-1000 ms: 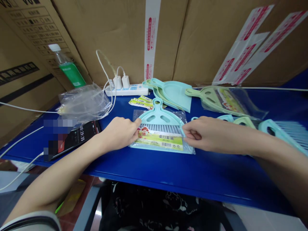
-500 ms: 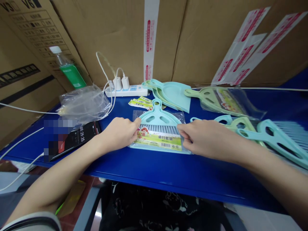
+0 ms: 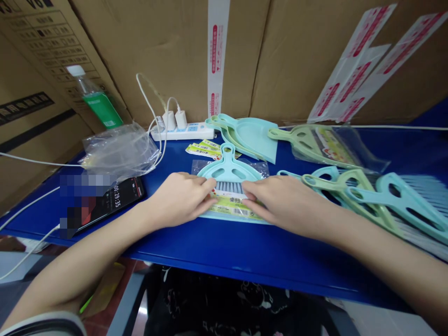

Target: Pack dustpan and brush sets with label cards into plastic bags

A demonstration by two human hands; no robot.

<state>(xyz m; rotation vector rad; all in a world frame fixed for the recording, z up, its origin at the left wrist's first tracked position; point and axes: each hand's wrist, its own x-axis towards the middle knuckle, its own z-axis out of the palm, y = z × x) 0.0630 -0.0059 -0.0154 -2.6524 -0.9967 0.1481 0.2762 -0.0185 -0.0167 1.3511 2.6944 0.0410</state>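
A light-blue dustpan and brush set [image 3: 229, 163] lies flat on the blue table [image 3: 217, 247], its handle pointing away from me. Clear plastic and a printed yellow-green label card [image 3: 235, 206] cover its lower part. My left hand [image 3: 187, 196] rests on the left side of the set, fingers stretched over the card. From the right, my right hand [image 3: 276, 198] lies on the other side with its fingers extended and thumb apart. Between the two hands the grey bristles and part of the card show; both hands hide the set's side edges.
Behind the set are stacked dustpans [image 3: 254, 135], loose label cards [image 3: 203, 149] and a packed green set [image 3: 322, 144]. Several brushes [image 3: 371, 196] lie right. A phone [image 3: 115, 205], plastic bags [image 3: 119, 149], a bottle [image 3: 101, 105] and a power strip [image 3: 185, 132] are left. Cardboard boxes stand behind.
Both hands have moved inward from the side edges of the set onto its card. Their pinched fingers have spread out flat. The set stays in about the same place.
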